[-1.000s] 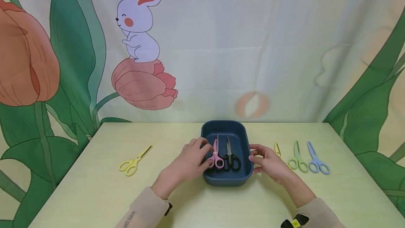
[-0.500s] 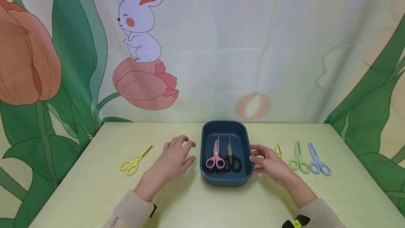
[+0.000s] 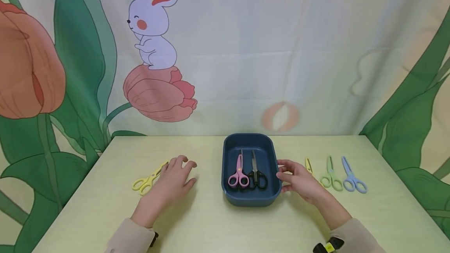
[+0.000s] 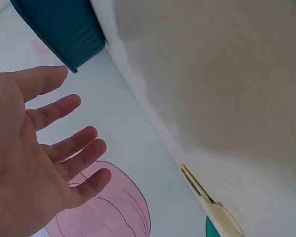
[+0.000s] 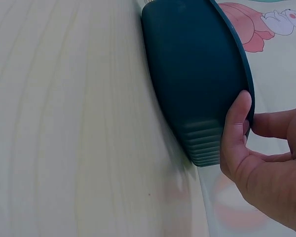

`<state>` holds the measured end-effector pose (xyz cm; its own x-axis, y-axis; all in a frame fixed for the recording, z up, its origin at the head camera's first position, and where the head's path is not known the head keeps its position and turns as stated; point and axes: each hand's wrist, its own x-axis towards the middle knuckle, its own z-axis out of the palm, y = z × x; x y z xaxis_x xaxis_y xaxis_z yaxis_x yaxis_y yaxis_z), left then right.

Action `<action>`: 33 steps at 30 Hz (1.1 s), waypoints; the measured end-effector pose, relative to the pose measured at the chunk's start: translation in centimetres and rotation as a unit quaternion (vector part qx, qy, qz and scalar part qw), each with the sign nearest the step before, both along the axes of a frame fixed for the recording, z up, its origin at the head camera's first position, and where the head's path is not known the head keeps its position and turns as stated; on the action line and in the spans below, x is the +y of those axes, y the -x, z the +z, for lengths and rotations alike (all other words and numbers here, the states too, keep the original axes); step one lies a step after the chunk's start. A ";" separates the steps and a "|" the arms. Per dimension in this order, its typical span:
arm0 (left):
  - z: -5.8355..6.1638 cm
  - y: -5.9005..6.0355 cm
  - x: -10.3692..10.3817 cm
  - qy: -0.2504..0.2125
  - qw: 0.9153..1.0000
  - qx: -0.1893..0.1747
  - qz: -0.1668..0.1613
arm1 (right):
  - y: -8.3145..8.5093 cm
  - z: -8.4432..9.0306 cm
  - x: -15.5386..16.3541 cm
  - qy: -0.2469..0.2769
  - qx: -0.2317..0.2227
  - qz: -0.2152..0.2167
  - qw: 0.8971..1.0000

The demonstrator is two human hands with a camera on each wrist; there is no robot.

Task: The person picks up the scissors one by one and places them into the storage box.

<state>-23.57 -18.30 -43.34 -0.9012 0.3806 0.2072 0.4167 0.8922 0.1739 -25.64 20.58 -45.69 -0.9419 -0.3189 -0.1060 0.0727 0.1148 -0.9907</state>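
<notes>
A dark blue tray [image 3: 251, 200] stands mid-table with pink scissors [image 3: 239, 175] and black scissors [image 3: 257, 177] lying side by side in it. My right hand [image 3: 284, 171] holds the tray's right side; in the right wrist view its thumb [image 5: 238, 116] lies on the rim of the tray [image 5: 192, 74]. My left hand [image 3: 179, 173] hovers flat and empty over the table, just right of yellow scissors [image 3: 147, 179]. The left wrist view shows that open hand [image 4: 39, 158], the tray's corner [image 4: 59, 24] and the yellow scissors' blade [image 4: 207, 202].
Right of the tray lie small yellow scissors [image 3: 308, 165], partly behind my right hand, then green scissors [image 3: 329, 177] and blue scissors [image 3: 351, 179]. A printed cloth backdrop [image 3: 246, 50] hangs behind the pale table [image 3: 218, 225].
My left hand let go of the pink scissors in the tray and moved left across the table to beside the yellow scissors. The right hand stayed on the tray.
</notes>
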 end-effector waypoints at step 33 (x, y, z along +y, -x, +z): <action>-0.1 -0.6 -6.9 0.050 0.977 -0.159 0.135 | -0.1 0.2 0.1 -0.003 0.002 0.002 1.000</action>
<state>-22.93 -25.23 -43.39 -0.9842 0.1236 -0.1264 0.1024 0.9814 0.1623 -25.54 20.63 -45.53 -0.9409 -0.3226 -0.1034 0.0674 0.1209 -0.9904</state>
